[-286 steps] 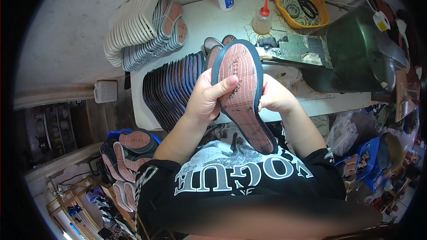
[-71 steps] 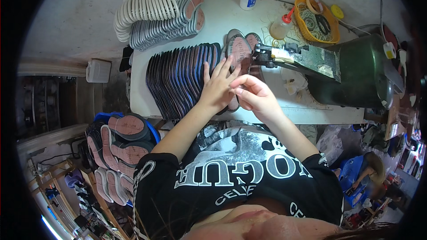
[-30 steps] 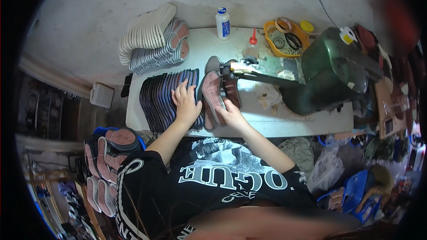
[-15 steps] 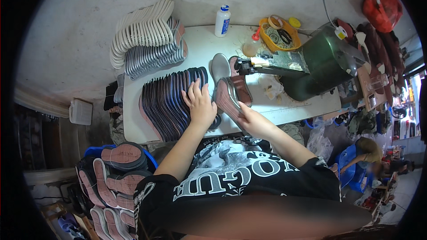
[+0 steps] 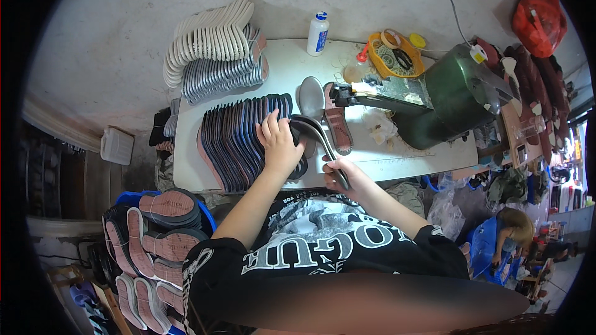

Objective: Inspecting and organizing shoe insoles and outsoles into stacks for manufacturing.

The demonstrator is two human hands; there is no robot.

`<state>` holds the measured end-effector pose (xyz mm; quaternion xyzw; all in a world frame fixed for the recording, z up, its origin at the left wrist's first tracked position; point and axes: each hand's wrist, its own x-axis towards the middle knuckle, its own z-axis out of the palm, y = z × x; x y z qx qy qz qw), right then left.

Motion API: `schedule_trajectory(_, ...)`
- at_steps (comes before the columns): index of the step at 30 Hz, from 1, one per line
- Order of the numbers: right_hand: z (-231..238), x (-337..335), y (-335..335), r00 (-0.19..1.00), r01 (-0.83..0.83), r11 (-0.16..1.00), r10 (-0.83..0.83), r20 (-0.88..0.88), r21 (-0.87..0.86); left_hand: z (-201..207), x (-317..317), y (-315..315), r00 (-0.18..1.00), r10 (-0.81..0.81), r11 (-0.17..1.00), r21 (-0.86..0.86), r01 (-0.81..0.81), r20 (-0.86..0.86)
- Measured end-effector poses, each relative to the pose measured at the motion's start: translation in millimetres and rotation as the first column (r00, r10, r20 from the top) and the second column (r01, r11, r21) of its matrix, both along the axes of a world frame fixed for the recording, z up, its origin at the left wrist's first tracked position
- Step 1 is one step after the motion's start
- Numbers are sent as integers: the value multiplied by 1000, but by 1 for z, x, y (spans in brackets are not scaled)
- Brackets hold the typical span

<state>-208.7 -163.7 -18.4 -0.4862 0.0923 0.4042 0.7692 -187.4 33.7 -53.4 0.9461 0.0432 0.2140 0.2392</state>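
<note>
My right hand (image 5: pixel 349 177) is closed around the near end of a few shoe soles (image 5: pixel 324 139), held together and turned on edge, showing dark and light rims. Their far end comes close to the thumb of my left hand (image 5: pixel 277 144). That hand lies with fingers apart over the right end of a long row of dark soles (image 5: pixel 233 142) standing on edge. Beyond the held soles, a grey sole (image 5: pixel 311 95) lies on the white table (image 5: pixel 397 164). Beside it is a pink-faced sole (image 5: pixel 338 125), partly under the machine's arm.
A green machine (image 5: pixel 444 96) stands at the right. Behind are a white bottle (image 5: pixel 318 34), a red-tipped bottle (image 5: pixel 357 69) and a yellow basket (image 5: pixel 397 56) of bands. White soles (image 5: pixel 208 34) are stacked at back left. Bundled pink soles (image 5: pixel 171 208) fill a blue bin at lower left.
My right hand has turned the held soles from pink face up to on edge, with their rims showing. My left hand stays on the row.
</note>
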Motion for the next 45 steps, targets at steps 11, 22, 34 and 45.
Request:
schedule_trajectory(11, -40, 20, 5, 887, -18, 958, 147, 437, -285, 2, 6, -11, 999, -26, 985, 170, 19, 42)
schedule_trajectory(22, -12, -5, -31, 555, 247, 817, 320, 767, -520, -17, 38, -40, 950, -38, 900, 403, 167, -311)
schedule_trajectory(34, -6, -10, -54, 590, 280, 775, 326, 739, -566, 21, 12, -26, 959, -188, 609, -791, -53, -210)
schedule_trajectory(45, -16, 42, -26, 655, 75, 885, 305, 692, -460, 56, -9, -13, 893, 40, 988, 153, 33, -448)
